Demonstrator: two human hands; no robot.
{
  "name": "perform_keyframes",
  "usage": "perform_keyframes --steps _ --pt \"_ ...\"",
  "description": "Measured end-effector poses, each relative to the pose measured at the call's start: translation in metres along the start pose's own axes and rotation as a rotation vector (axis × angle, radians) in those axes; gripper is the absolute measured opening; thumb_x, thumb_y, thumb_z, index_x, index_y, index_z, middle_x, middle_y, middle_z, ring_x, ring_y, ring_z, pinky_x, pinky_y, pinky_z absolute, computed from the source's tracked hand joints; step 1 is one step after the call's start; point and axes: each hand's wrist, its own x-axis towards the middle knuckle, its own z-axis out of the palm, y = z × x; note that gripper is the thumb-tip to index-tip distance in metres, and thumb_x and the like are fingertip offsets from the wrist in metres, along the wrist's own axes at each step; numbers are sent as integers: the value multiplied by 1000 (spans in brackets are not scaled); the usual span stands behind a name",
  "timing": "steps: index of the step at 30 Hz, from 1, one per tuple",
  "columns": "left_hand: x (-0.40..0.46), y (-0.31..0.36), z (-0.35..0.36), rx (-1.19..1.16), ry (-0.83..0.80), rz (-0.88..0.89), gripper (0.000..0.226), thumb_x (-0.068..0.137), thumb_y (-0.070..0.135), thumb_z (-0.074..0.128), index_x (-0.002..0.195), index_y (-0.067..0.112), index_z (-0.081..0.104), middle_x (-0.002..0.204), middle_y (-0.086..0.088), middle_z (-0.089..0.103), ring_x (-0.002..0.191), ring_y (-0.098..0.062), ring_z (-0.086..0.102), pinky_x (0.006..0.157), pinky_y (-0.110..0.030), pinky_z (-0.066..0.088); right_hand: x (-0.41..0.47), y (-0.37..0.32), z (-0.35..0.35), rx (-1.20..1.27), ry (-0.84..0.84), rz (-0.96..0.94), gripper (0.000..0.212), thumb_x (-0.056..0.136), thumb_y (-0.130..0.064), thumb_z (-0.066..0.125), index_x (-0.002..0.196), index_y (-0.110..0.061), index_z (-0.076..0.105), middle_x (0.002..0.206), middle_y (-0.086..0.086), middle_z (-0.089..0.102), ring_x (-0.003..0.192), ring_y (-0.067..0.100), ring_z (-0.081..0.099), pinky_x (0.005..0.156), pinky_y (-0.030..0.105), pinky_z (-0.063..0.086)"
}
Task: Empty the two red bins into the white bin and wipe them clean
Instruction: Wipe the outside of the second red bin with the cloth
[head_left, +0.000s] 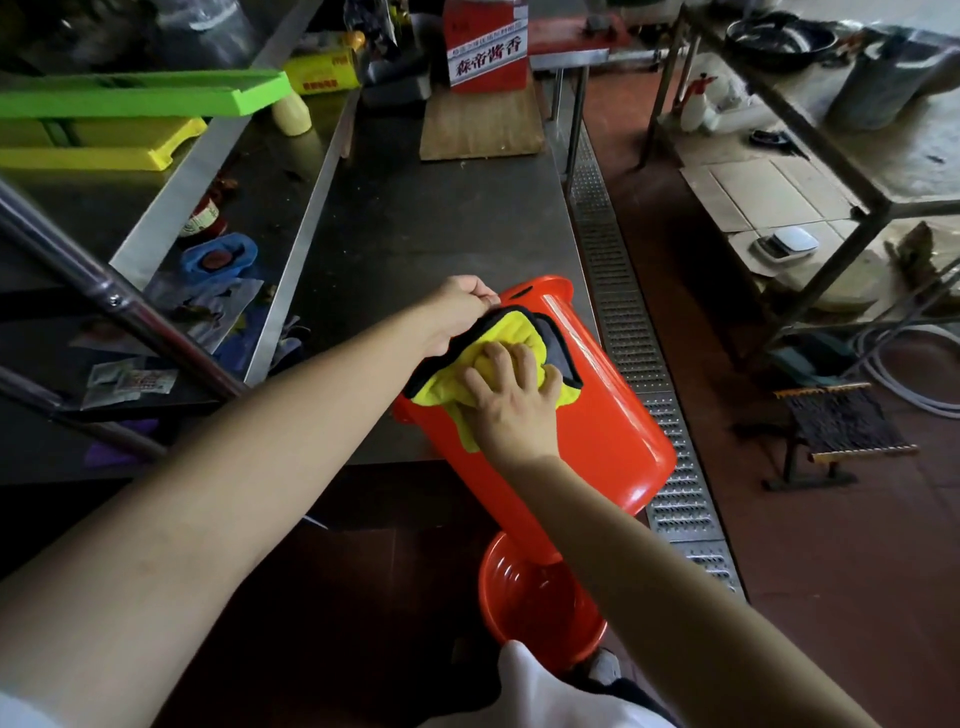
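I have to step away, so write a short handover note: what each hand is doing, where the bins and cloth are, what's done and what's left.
Left hand: grips the rim of the tilted red bin, steadying it against the table edge.
Right hand: presses the yellow cloth on the bin's outer wall.
Second red bin: upright on the floor below, looks empty.
White bin: not in view.
Done: apparently both bins emptied; wiping under way on the tilted one.
Left: finish this bin; check whether the floor bin needs wiping.
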Motion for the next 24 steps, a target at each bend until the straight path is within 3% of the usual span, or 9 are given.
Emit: perform_keyframes --steps 5,7,10,17,20,24 --pt "0 -2 -1 84 13 15 10 95 24 62 91 15 63 96 0 64 93 -14 55 86 -29 43 -80 47 -15 8 -8 -73 35 92 -55 56 115 -29 60 136 7 52 128 37 45 93 57 36" --pt "-1 -2 0 109 -2 -7 13 95 27 62 95 14 65 106 0 67 105 -16 58 95 -34 45 -116 68 -22 7 -13 -55 35 87 -48 63 118 -31 61 136 6 52 127 36 45 93 54 36" --pt "-5 0 2 143 17 -9 11 97 29 60 98 20 65 112 2 65 110 -16 57 93 -35 43 -144 87 -29 9 -57 -1 46 82 -41 69 125 -34 57 137 5 50 129 35 43 92 54 37" --pt "-9 0 -2 154 -4 -11 10 97 28 59 101 21 63 122 -1 62 118 -20 54 106 -44 42 -131 71 -31 14 -49 60 47 93 -69 47 129 -40 57 140 9 48 133 38 40 96 59 32" --pt "-9 -5 -5 137 7 10 10 97 26 60 100 16 63 114 0 64 113 -17 56 102 -37 44 -98 65 -24 66 -47 71 45 90 -61 48 127 -39 57 139 9 46 130 39 40 95 59 34" --pt "-10 -8 -3 93 29 79 8 97 18 60 94 12 62 85 5 58 86 -10 52 80 -20 42 -33 55 -16 82 -57 69 45 83 -54 65 124 -36 57 138 6 48 129 38 40 94 57 37"
